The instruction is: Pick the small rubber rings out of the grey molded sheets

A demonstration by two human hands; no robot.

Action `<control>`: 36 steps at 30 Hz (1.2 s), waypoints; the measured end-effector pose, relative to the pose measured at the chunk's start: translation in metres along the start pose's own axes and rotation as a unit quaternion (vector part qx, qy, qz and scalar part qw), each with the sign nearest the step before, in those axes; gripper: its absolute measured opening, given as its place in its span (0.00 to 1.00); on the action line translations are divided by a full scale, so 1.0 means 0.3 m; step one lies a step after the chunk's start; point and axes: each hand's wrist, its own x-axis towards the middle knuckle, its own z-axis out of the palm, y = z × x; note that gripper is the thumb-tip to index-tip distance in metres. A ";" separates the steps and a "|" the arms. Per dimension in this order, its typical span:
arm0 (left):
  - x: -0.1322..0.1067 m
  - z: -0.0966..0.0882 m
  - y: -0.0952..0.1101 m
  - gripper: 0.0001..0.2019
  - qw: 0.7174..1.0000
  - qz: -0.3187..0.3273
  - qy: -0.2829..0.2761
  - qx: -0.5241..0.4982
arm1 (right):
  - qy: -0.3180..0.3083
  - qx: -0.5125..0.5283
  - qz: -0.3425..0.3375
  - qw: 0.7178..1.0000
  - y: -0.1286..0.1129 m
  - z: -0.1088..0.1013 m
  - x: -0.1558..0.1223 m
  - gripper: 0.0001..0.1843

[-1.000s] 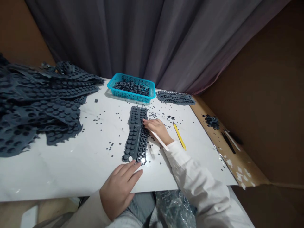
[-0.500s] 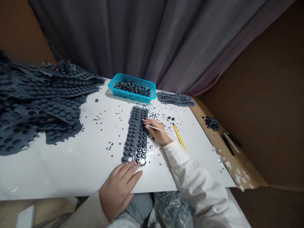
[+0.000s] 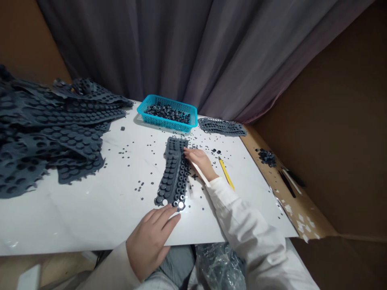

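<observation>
A dark grey rubber sheet (image 3: 170, 175) with rows of round studs lies lengthwise on the white table, bent upward near its middle right edge. My left hand (image 3: 154, 233) rests with fingers stretched out at the sheet's near end, beside two bright white discs (image 3: 180, 205). My right hand (image 3: 201, 161) is closed, with its fingertips at the sheet's right edge. A thin white stick (image 3: 200, 172) is held in it, pointing back toward the wrist; its tip is hidden. Several tiny dark discs (image 3: 139, 186) are scattered on both sides of the sheet.
A blue basket (image 3: 166, 123) of small black parts stands behind the sheet. More studded sheets (image 3: 75, 137) are heaped at left, and a smaller one (image 3: 223, 127) lies back right. A yellow tool (image 3: 226, 173) lies right of my hand, with a black-parts pile (image 3: 266, 157) beyond.
My right hand has turned, and the white stick has swung to point nearer my wrist. The sheet now bends up where the fingertips are. My left hand stays in place.
</observation>
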 end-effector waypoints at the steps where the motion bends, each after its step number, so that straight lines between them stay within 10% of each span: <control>1: 0.001 -0.001 0.000 0.34 1.000 0.002 -0.002 0.000 | 0.023 -0.006 0.015 1.000 0.009 -0.003 0.006 0.13; 11: 0.003 -0.009 0.010 0.33 1.000 -0.005 -0.014 0.019 | 0.040 0.197 0.047 0.978 0.000 0.028 -0.015 0.11; 26: 0.002 -0.013 0.012 0.34 0.999 -0.004 -0.023 0.028 | 0.001 -0.003 0.001 1.000 0.050 0.007 0.042 0.12; 36: 0.003 -0.008 0.007 0.30 1.000 -0.003 -0.021 0.014 | 0.070 0.160 0.057 0.983 0.040 0.006 0.016 0.13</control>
